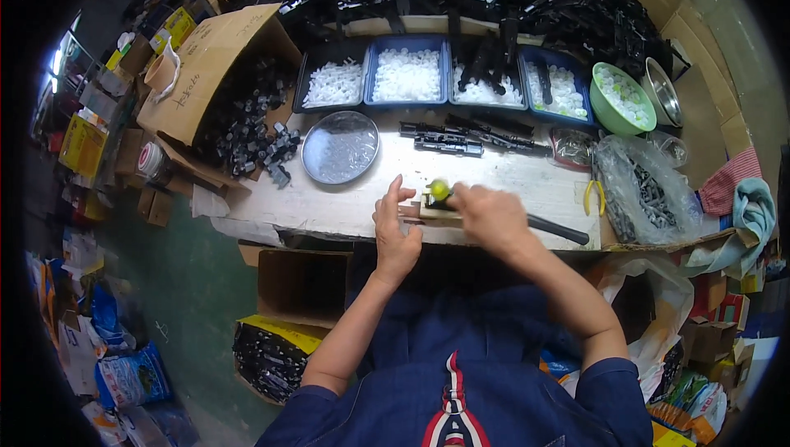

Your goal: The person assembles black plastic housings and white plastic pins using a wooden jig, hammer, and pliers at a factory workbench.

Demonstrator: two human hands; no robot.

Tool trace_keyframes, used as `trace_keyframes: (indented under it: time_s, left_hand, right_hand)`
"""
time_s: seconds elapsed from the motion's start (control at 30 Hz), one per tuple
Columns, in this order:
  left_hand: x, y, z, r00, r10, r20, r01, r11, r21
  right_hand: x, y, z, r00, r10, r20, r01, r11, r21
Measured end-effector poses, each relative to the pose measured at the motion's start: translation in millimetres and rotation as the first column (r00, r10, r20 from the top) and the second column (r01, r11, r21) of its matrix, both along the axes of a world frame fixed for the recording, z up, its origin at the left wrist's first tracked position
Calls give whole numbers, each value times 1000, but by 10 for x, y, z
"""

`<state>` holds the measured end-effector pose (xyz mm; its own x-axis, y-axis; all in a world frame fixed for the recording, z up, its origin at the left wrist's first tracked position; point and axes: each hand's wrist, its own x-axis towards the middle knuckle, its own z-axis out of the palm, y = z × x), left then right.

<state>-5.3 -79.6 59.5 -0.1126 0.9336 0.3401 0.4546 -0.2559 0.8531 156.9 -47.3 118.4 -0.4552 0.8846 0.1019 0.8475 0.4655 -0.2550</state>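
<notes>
My right hand [492, 218] is closed round a mallet, whose black handle [559, 229] sticks out to the right. Its yellow-green head [439, 190] is over a small block-like fixture [436, 211] at the table's near edge. Just left of that fixture is my left hand [395, 233], its fingers apart and slightly bent, with nothing visible in it. Whether its fingertips touch the fixture is hard to make out. Behind my hands lie several long black metal assemblies [448, 144].
Trays of white plastic parts [407, 74] line the table's back, with a green bowl [623, 101] at their right. A round tray [340, 148] sits beside a carton [210, 69] spilling dark parts. Yellow-handled pliers [594, 198] lie near a plastic bag of grey parts [646, 192].
</notes>
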Motion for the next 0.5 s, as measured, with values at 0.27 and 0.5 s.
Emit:
trace_keyframes:
  time_s: [0.27, 0.5]
  left_hand:
    - [236, 47, 86, 978, -81, -194, 87, 996, 27]
    - [392, 309, 13, 880, -251, -403, 321, 940, 117]
  right_hand:
    - [391, 156, -43, 977, -211, -39, 206, 974, -95]
    - [873, 32, -257, 883, -431, -186, 455, 882, 120]
